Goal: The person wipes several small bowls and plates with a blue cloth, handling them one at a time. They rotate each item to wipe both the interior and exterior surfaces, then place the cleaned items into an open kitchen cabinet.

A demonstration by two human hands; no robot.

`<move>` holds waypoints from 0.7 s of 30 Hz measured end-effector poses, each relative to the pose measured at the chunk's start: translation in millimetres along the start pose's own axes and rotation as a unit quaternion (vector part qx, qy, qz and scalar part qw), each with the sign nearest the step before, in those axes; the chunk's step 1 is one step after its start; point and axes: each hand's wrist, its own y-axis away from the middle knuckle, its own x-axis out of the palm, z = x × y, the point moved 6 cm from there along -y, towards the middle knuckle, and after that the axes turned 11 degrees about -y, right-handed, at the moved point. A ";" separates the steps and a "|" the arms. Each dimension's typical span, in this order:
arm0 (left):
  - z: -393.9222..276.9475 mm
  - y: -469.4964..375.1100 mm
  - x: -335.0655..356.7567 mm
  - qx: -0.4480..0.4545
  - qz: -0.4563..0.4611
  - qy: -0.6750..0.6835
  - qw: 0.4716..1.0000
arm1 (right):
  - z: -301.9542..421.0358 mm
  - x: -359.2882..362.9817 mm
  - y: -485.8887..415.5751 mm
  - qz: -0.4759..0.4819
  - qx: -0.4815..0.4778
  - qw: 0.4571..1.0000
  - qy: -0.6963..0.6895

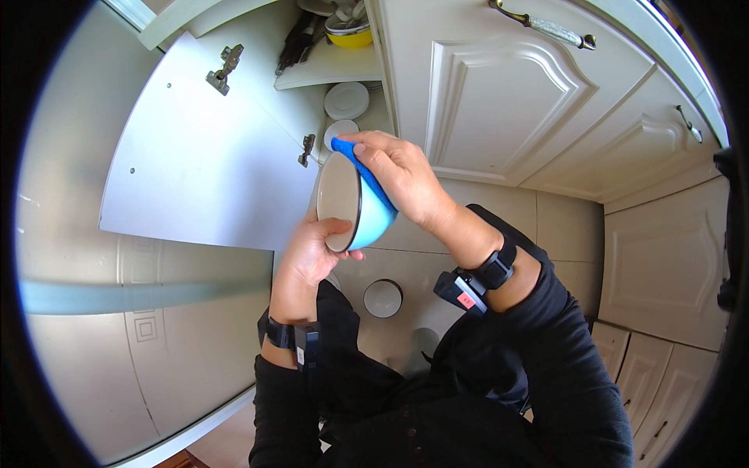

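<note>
My left hand (310,248) grips a bowl (374,216) by its lower rim, thumb inside and fingers beneath. The bowl is light blue outside, cream inside, with a dark rim, and is tilted on its side. A blue cloth (366,172) lies against its outer wall, held there by my right hand (401,172). Below my hands, a white bowl with a dark rim (383,298) rests on the floor between my legs. Beyond the held bowl, a white plate (346,100) and another round white dish (339,130), partly hidden by my right hand and the cloth, are in the low cabinet.
An open cabinet door (216,158) with metal hinges stands at the left, near a frosted glass panel (76,351). The cabinet shelf (333,71) holds a yellow bowl (351,39) and dark-handled utensils (298,44). A closed cabinet door (503,111) is at the right.
</note>
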 end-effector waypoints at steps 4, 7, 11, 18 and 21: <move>3.8 3.9 5.3 -0.034 0.068 -0.036 0.996 | -21.9 -1.9 7.1 0.065 0.225 0.963 -0.131; 5.8 2.2 -3.4 -0.069 0.051 -0.080 0.993 | -22.8 -4.6 10.8 0.149 0.234 0.960 -0.024; 5.1 -0.4 -11.7 -0.059 0.018 -0.106 0.992 | -35.0 -5.1 15.5 0.157 0.303 0.935 -0.094; -23.1 -6.9 -13.7 0.121 -0.058 0.021 0.991 | -45.7 -16.8 8.6 -0.018 0.269 0.930 -0.248; -34.7 -3.7 3.8 0.188 0.000 -0.005 0.982 | -39.1 -27.2 1.8 -0.091 0.188 0.958 -0.196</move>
